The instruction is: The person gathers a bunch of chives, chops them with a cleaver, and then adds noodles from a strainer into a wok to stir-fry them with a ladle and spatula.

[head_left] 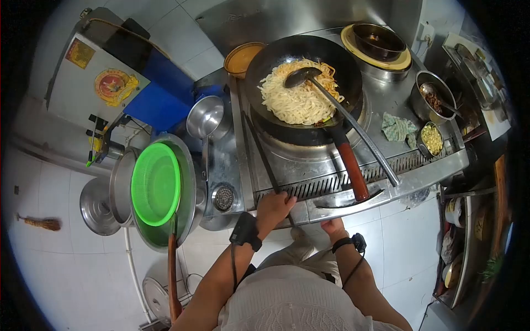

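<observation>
My left hand (274, 208) is at the stove's front edge, its fingers closed around the lower part of a long dark rod (258, 144). My right hand (333, 226) reaches under the front lip of the stove, and its fingers are mostly hidden there. A black wok (265, 58) sits on the burner with pale wide noodles (287, 102) in it. Some browned strips show along the noodles' right side. A metal ladle (359, 132) lies across the wok, its bowl on the noodles. The wok's red-brown wooden handle (352, 172) points toward me.
To the left are a green basket (155, 185), a steel saucepan (205, 117) and a small strainer (223, 198). On the right stand a pot of dark sauce (433, 99), a dish of chopped yellowish bits (432, 139), a crumpled cloth (398, 129) and a dark pan (379, 41).
</observation>
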`<state>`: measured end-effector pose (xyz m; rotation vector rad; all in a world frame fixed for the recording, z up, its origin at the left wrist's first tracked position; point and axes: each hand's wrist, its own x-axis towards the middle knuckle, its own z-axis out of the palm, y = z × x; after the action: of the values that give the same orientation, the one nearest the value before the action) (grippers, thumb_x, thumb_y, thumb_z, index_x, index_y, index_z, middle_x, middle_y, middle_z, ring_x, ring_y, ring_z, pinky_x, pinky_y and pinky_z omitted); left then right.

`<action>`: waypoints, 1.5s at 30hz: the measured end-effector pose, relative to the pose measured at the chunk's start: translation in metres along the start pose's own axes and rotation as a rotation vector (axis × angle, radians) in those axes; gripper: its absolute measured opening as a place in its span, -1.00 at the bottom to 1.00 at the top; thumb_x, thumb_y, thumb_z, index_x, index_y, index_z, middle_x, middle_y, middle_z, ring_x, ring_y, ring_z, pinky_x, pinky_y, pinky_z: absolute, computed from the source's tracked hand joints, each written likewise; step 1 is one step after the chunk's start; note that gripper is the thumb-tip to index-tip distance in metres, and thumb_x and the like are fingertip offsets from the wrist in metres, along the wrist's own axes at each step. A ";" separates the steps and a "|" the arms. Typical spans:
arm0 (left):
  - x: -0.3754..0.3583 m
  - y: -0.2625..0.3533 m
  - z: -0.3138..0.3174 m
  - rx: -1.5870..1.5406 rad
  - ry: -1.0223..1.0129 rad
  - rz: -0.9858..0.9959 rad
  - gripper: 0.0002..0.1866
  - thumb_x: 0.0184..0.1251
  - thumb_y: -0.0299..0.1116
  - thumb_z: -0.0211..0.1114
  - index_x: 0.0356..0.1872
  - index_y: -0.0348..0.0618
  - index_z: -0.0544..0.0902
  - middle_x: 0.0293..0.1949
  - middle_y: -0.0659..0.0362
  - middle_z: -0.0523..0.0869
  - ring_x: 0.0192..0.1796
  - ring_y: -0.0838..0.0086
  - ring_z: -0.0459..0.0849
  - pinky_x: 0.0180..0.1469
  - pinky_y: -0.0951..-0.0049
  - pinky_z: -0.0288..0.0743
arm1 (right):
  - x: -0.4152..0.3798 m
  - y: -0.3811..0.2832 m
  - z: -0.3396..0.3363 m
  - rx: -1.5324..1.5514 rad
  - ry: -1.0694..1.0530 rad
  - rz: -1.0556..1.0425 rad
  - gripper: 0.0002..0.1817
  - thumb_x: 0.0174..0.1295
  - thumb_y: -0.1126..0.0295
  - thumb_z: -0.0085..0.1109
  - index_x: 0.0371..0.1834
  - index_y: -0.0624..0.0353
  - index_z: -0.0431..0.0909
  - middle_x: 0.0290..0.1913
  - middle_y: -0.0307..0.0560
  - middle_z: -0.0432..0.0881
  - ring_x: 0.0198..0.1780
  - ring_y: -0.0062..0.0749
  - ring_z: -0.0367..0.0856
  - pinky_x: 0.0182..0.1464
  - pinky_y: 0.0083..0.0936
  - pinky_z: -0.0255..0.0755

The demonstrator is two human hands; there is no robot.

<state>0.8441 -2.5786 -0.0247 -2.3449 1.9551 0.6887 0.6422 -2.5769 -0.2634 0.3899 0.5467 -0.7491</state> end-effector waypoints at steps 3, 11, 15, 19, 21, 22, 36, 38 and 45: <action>-0.007 -0.023 0.002 -0.240 0.178 -0.081 -0.71 0.07 -0.15 0.14 -0.48 -0.22 0.52 -0.48 0.03 0.55 -0.41 0.14 0.54 -0.37 0.21 0.39 | 0.007 0.000 -0.004 0.003 -0.035 0.002 -0.83 0.14 0.33 -0.06 -0.27 0.12 0.45 -0.35 -0.21 0.57 -0.37 -0.51 0.54 -0.44 -0.68 0.44; -0.087 -0.050 -0.023 -0.559 0.473 -0.005 -0.88 -0.01 -0.53 0.18 -0.38 -0.19 0.55 -0.55 0.11 0.51 -0.56 0.43 0.49 -0.50 0.48 0.34 | -0.005 0.010 0.017 -0.085 0.188 -0.108 -0.89 0.14 0.33 -0.04 -0.31 0.04 0.45 -0.43 -0.34 0.54 -0.51 -0.65 0.48 -0.64 -0.82 0.31; -0.112 -0.065 -0.020 -0.554 0.519 -0.032 -0.87 -0.02 -0.56 0.17 -0.39 -0.18 0.55 -0.54 0.12 0.49 -0.57 0.43 0.48 -0.50 0.49 0.35 | -0.005 0.007 0.015 -0.119 0.162 -0.128 -0.87 0.11 0.36 0.01 -0.27 0.04 0.46 -0.34 -0.28 0.57 -0.39 -0.55 0.55 -0.57 -0.73 0.38; -0.139 -0.083 -0.007 -0.469 0.502 -0.051 -0.86 -0.02 -0.56 0.16 -0.38 -0.15 0.56 -0.55 0.11 0.46 -0.57 0.38 0.48 -0.50 0.47 0.36 | -0.002 0.008 0.011 -0.115 0.105 -0.135 -0.84 0.11 0.35 0.03 -0.25 0.07 0.46 -0.30 -0.25 0.57 -0.29 -0.47 0.55 -0.36 -0.60 0.48; -0.155 -0.090 -0.001 -0.435 0.467 -0.056 -0.86 -0.02 -0.56 0.16 -0.38 -0.14 0.56 -0.55 0.11 0.46 -0.57 0.36 0.49 -0.50 0.45 0.36 | -0.002 0.006 0.005 -0.112 0.095 -0.105 -0.83 0.11 0.36 0.03 -0.23 0.08 0.46 -0.28 -0.24 0.57 -0.28 -0.46 0.55 -0.31 -0.56 0.49; -0.163 -0.091 0.001 -0.415 0.420 -0.093 -0.86 -0.01 -0.57 0.15 -0.38 -0.17 0.56 -0.53 0.11 0.47 -0.55 0.38 0.50 -0.50 0.48 0.37 | -0.001 0.006 0.005 -0.116 0.117 -0.108 -0.83 0.11 0.36 0.02 -0.22 0.08 0.45 -0.28 -0.24 0.57 -0.27 -0.46 0.55 -0.31 -0.56 0.49; -0.166 -0.102 0.013 -0.390 0.413 -0.173 -0.85 0.00 -0.57 0.15 -0.37 -0.17 0.58 -0.52 0.09 0.50 -0.54 0.38 0.52 -0.50 0.49 0.39 | -0.006 0.011 0.023 -0.179 0.201 -0.176 -0.88 0.13 0.41 -0.03 -0.27 0.11 0.43 -0.32 -0.19 0.56 -0.31 -0.50 0.55 -0.34 -0.63 0.50; -0.157 -0.103 0.012 -0.365 0.402 -0.180 -0.85 0.00 -0.57 0.15 -0.36 -0.16 0.58 -0.51 0.09 0.51 -0.52 0.38 0.53 -0.49 0.49 0.39 | -0.009 0.009 0.023 -0.177 0.174 -0.141 -0.89 0.13 0.41 -0.02 -0.28 0.11 0.43 -0.33 -0.20 0.56 -0.33 -0.51 0.55 -0.37 -0.65 0.50; -0.092 -0.113 0.000 -0.417 0.430 -0.150 -0.85 0.00 -0.54 0.12 -0.36 -0.17 0.58 -0.50 -0.01 0.53 -0.43 0.15 0.55 -0.40 0.29 0.41 | -0.004 0.004 0.009 -0.169 0.178 -0.061 -0.88 0.13 0.37 -0.01 -0.27 0.02 0.45 -0.38 -0.30 0.56 -0.40 -0.57 0.53 -0.55 -0.70 0.37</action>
<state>0.9388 -2.4677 -0.0232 -3.0788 1.8902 0.6812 0.6455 -2.5772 -0.2537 0.2852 0.7865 -0.7252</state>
